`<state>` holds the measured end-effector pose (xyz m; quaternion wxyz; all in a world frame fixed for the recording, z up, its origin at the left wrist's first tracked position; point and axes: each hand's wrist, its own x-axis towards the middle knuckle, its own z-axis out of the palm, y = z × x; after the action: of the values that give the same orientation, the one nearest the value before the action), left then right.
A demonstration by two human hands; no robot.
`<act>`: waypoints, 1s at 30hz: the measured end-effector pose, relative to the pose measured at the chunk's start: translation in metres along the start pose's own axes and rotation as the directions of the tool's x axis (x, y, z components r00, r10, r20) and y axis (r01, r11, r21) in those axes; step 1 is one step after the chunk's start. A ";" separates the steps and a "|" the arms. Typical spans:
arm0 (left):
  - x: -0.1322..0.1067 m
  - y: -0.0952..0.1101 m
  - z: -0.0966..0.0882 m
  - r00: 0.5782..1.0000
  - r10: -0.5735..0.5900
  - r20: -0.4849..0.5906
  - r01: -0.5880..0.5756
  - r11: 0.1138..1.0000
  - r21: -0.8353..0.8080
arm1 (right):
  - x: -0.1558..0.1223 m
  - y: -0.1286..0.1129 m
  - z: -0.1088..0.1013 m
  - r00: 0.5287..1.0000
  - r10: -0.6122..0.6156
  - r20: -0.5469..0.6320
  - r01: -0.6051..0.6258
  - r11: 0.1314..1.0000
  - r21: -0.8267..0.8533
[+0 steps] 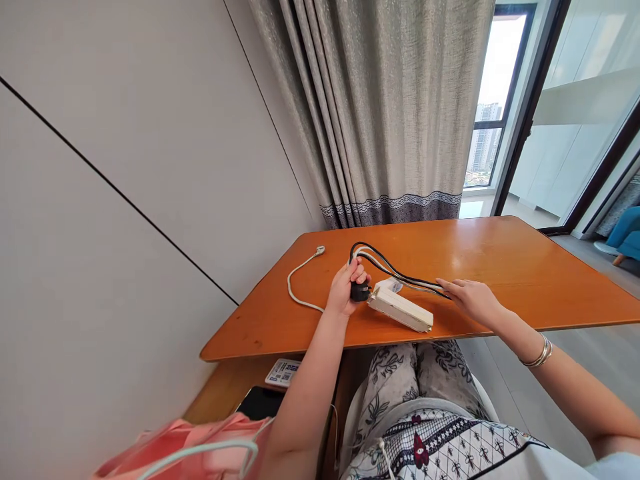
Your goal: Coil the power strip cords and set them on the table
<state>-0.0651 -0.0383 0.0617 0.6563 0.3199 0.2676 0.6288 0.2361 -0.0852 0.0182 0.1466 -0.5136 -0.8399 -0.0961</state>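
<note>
My left hand is closed around one end of a looped bundle of black and white cables. A black plug sticks out below its fingers, prongs pointing right. At the other end of the bundle, my right hand closes on the cables with its index finger stretched along them. Between both hands a white power strip lies tilted near the table's front edge, with a small whitish translucent piece behind it. A white cord curves out left of my left hand to a white plug.
The orange-brown wooden table meets a grey wall at its left. Below its front left edge are a black flat device, a white printed card or box and a pink bag. A curtain hangs behind.
</note>
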 end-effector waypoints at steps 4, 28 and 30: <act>-0.003 -0.005 0.005 0.991 0.078 0.109 -0.103 0.965 0.242 | 0.008 -0.026 -0.036 0.962 -0.247 0.115 0.263 0.952 -0.156; -0.007 -0.048 0.026 0.893 -0.067 0.445 -0.233 0.776 0.586 | 0.098 -0.082 -0.058 0.982 0.190 -0.013 -0.013 0.136 0.991; -0.009 -0.052 0.032 0.907 -0.107 0.407 -0.211 0.721 0.660 | 0.101 -0.093 -0.052 0.962 0.273 -0.011 -0.004 0.055 0.998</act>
<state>-0.0074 -0.0499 0.0432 0.5123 0.6750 0.3265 0.4188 0.1175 -0.0597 0.1008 0.5475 -0.3411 -0.6057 0.4659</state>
